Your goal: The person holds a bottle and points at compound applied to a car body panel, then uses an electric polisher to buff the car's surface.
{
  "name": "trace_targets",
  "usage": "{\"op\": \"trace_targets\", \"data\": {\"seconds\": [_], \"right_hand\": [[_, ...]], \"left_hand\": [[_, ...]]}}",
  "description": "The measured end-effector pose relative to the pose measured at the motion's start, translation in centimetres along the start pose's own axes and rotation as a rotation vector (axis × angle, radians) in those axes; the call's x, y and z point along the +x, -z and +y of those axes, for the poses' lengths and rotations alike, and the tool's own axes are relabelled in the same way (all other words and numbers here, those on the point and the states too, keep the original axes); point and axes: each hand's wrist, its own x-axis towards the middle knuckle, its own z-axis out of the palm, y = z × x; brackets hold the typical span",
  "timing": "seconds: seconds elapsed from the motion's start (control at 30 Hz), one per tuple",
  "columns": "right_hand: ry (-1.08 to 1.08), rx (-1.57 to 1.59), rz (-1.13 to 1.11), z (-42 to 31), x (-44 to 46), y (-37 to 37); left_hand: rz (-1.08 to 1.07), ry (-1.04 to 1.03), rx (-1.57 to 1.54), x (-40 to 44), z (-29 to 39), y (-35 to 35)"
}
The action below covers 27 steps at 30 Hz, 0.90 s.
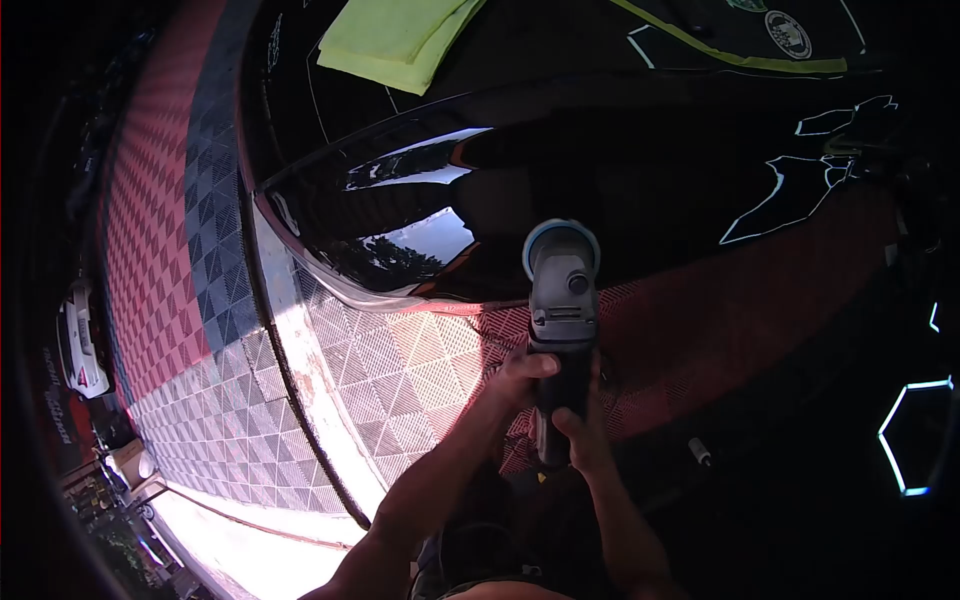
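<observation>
Both of my hands are wrapped around a dark grey car polisher, which points away from me. My left hand grips its body from the left, thumb lying across the top. Further back, my right hand holds the rear part of the handle, thumb on top. The round head with a light blue pad edge is over the side of a glossy black car; whether the pad touches the paint I cannot tell. Sky and trees reflect in the paint to the left of the polisher.
A folded yellow-green cloth lies on the car at the top. A yellow-green strip runs along the upper right. Red, grey and dark ribbed tiles cover the floor. A small pale object is at lower right, and a white car stands far left.
</observation>
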Motion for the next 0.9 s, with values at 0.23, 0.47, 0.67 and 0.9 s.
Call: {"op": "trace_targets", "data": {"seconds": [0.23,0.47,0.67,0.9], "right_hand": [[-0.037,0.100,-0.054,-0.2,0.1,-0.4],[0.058,-0.116,-0.059,3.8,0.1,1.4],[-0.107,0.087,-0.095,1.0,-0.4,-0.9],[-0.221,-0.183,-0.132,0.1,0.3,-2.5]], "left_hand": [[0.034,0.075,0.070,0.6,1.3,-1.6],[0.035,0.107,0.051,-0.1,1.2,-0.9],[0.042,0.025,0.041,-1.1,1.1,-0.2],[0.013,-0.127,-0.078,-3.4,2.1,1.6]]}}
